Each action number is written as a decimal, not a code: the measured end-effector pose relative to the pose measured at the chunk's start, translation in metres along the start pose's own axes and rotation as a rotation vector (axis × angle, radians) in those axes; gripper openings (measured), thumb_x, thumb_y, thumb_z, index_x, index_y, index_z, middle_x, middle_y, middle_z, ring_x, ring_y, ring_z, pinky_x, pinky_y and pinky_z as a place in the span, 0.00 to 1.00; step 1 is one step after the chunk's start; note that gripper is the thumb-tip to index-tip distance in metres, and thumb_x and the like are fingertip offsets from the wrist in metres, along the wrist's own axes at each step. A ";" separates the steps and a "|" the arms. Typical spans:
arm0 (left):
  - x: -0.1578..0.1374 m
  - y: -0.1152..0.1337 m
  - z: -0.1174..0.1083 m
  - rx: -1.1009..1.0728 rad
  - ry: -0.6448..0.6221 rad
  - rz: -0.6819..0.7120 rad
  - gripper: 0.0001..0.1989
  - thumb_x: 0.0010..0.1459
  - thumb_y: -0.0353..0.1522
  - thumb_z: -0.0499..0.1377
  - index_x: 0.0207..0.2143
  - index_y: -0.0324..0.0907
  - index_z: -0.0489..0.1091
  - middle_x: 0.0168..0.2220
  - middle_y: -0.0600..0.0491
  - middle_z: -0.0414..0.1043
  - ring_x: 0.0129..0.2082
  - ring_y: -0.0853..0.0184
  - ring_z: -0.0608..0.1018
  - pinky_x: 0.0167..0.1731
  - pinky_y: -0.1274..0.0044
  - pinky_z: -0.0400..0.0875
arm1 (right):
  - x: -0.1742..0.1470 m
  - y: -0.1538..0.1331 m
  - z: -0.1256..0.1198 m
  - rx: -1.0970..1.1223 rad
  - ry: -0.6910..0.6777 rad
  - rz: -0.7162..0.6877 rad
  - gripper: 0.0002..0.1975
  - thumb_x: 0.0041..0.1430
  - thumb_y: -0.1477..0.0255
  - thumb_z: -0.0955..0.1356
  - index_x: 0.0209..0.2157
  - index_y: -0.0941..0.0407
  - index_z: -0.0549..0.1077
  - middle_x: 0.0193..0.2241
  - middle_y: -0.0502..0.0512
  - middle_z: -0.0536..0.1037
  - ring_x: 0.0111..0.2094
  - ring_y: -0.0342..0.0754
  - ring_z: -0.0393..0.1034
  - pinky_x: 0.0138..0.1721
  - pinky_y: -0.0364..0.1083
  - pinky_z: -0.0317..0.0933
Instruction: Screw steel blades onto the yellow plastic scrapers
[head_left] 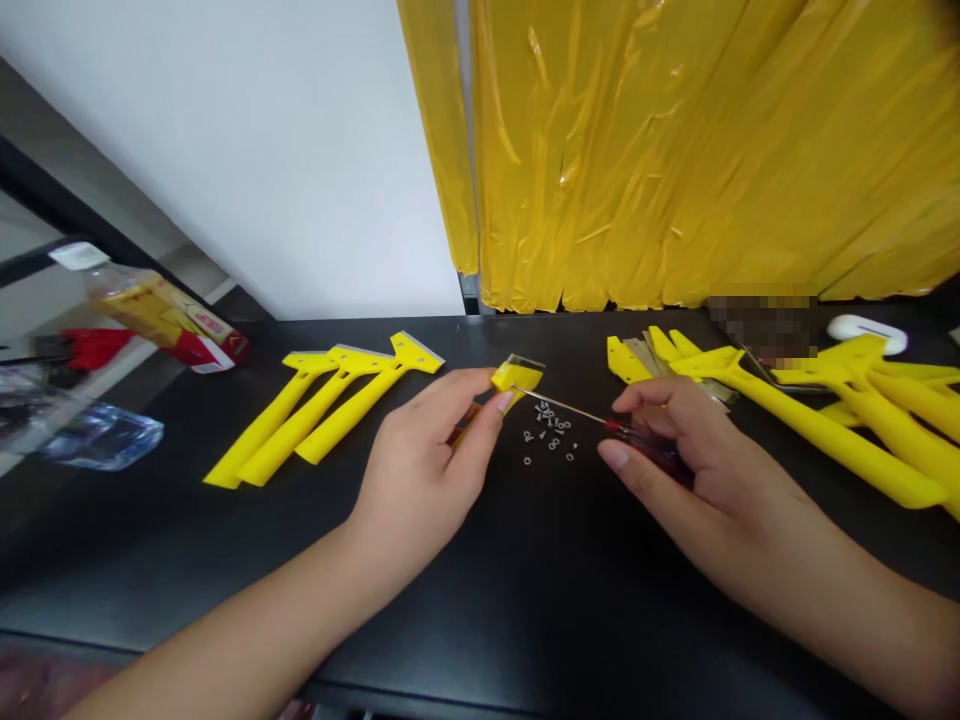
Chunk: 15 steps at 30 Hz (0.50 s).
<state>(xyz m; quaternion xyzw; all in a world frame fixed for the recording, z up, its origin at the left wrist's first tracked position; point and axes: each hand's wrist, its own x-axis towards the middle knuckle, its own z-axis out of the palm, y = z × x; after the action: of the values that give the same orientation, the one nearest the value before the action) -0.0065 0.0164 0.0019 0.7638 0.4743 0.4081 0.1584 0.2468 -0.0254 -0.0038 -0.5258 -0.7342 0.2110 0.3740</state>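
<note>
My left hand (431,445) is closed around a yellow scraper (519,377), its head sticking out past my fingertips with a clear strip along the edge. Most of its handle is hidden by my palm. In my right hand (697,450) is a screwdriver (566,405) with a dark red handle, its thin shaft pointing left. The shaft's tip meets the scraper head; whether it sits in a screw is too small to tell. Small screws and washers (551,425) lie loose on the black table (480,590) just below the shaft.
To the left lie three yellow scrapers (322,410) with metal edges. Several yellow handles (825,430) and flat metal plates (649,360) are piled at right. A drink bottle (161,310) lies tilted far left, near a clear plastic bag (105,430). Yellow sheeting (675,150) hangs behind.
</note>
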 end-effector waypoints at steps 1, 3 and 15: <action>0.000 -0.001 0.001 -0.013 0.014 0.013 0.08 0.74 0.34 0.63 0.51 0.46 0.81 0.43 0.55 0.84 0.35 0.69 0.82 0.42 0.78 0.77 | 0.000 0.000 0.000 -0.007 -0.015 0.002 0.08 0.77 0.62 0.67 0.51 0.49 0.71 0.36 0.51 0.81 0.31 0.47 0.77 0.28 0.45 0.66; 0.000 -0.002 0.002 -0.040 0.024 0.024 0.07 0.74 0.33 0.64 0.51 0.46 0.81 0.43 0.55 0.84 0.34 0.70 0.82 0.41 0.79 0.77 | -0.001 0.000 -0.001 -0.048 -0.057 -0.019 0.07 0.79 0.62 0.64 0.46 0.49 0.71 0.34 0.51 0.81 0.30 0.48 0.76 0.28 0.46 0.65; -0.002 -0.001 0.003 -0.085 0.016 0.025 0.08 0.74 0.32 0.63 0.52 0.46 0.80 0.45 0.53 0.85 0.38 0.67 0.85 0.45 0.75 0.81 | -0.007 0.003 0.007 -0.049 -0.084 0.014 0.08 0.80 0.60 0.63 0.52 0.48 0.68 0.36 0.50 0.82 0.33 0.48 0.80 0.28 0.47 0.66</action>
<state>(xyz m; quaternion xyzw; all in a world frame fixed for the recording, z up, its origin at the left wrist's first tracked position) -0.0053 0.0157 -0.0012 0.7590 0.4482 0.4359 0.1818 0.2446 -0.0306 -0.0124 -0.5305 -0.7507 0.2175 0.3283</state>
